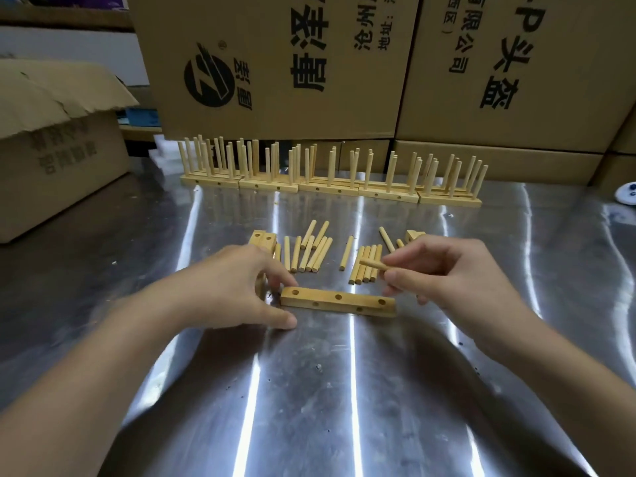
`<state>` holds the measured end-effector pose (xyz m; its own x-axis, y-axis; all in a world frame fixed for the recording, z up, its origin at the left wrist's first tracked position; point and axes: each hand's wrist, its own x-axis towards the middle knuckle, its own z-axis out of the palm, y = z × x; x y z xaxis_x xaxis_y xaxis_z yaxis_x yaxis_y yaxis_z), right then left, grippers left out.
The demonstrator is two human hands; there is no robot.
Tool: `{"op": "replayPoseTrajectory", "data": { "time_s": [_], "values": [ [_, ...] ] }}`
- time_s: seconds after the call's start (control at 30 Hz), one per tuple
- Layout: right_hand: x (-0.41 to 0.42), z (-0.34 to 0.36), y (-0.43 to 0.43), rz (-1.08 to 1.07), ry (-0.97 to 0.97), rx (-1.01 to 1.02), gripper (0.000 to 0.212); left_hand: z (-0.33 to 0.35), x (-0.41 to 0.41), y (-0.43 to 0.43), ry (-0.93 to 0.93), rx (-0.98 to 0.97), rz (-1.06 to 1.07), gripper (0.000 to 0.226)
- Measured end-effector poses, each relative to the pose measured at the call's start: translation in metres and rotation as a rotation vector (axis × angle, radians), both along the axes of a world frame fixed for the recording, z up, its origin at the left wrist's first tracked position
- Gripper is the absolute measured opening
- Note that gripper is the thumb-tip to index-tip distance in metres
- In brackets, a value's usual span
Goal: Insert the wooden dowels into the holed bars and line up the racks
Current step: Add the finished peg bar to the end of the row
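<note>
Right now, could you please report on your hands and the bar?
Left hand touches left end of pale wooden holed bar. Right hand pinches short wooden dowel. Holes empty, unobstructed.

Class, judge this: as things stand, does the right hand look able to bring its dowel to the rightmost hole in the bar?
Probably yes. The right hand pinches the dowel close by the bar, the rightmost hole faces up uncovered, and the left hand is at the bar's opposite end.
</note>
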<state>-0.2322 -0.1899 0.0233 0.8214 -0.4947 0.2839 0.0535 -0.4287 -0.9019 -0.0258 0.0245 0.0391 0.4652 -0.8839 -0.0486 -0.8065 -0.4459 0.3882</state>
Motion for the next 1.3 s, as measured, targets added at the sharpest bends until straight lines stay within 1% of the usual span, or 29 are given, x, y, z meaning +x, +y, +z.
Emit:
{"op": "replayPoseTrajectory", "data": {
  "time_s": [0.07,0.13,0.2,0.27,0.33,0.4,0.47,0.5,0.57,0.7,0.97,1.07,1.2,1.23,1.3],
  "values": [
    [0.0,-0.001,-0.001,0.0,0.032,-0.081,0.012,-0.004,-0.001,-0.003,-0.003,-0.049,-0.004,0.02],
    [0.0,-0.003,0.002,0.037,0.047,-0.158,0.011,-0.002,0.001,-0.003,0.08,-0.162,0.002,0.015],
    [0.0,-0.003,0.009,0.081,0.023,-0.233,0.006,0.005,-0.001,-0.002,0.286,-0.382,-0.008,0.02],
    [0.0,-0.002,0.016,0.103,-0.046,-0.272,0.013,0.009,-0.008,-0.006,0.546,-0.65,-0.042,0.028],
    [-0.001,0.001,0.023,0.098,-0.112,-0.293,0.021,0.007,-0.019,-0.015,0.8,-0.814,-0.037,0.035],
    [-0.002,0.003,0.029,0.063,-0.143,-0.366,0.025,0.001,-0.031,-0.023,1.02,-0.853,-0.004,0.039],
    [-0.002,0.003,0.034,0.001,-0.152,-0.454,0.024,-0.004,-0.041,-0.028,1.201,-0.818,-0.002,0.042],
    [-0.002,0.003,0.036,-0.03,-0.158,-0.478,0.023,-0.006,-0.045,-0.03,1.268,-0.796,-0.018,0.044],
    [-0.002,0.004,0.038,-0.059,-0.175,-0.486,0.021,-0.01,-0.05,-0.034,1.341,-0.76,-0.05,0.046],
    [-0.004,0.004,0.04,-0.093,-0.175,-0.585,0.016,-0.012,-0.058,-0.036,1.346,-0.698,-0.092,0.044],
    [-0.003,0.003,0.041,-0.209,-0.151,-0.678,0.025,-0.012,-0.067,-0.036,1.365,-0.682,-0.143,0.036],
    [-0.004,0.004,0.042,-0.222,-0.128,-0.691,0.029,-0.014,-0.068,-0.035,1.29,-0.68,-0.153,0.036],
    [-0.003,0.006,0.042,-0.238,-0.062,-0.759,0.046,-0.015,-0.068,-0.035,1.089,-0.68,-0.131,0.037],
    [-0.003,0.007,0.043,-0.24,-0.05,-0.776,0.047,-0.016,-0.068,-0.035,1.049,-0.686,-0.121,0.037],
    [-0.001,0.008,0.042,-0.236,-0.056,-0.782,0.043,-0.016,-0.069,-0.035,0.99,-0.702,-0.108,0.037]
  ]
}}
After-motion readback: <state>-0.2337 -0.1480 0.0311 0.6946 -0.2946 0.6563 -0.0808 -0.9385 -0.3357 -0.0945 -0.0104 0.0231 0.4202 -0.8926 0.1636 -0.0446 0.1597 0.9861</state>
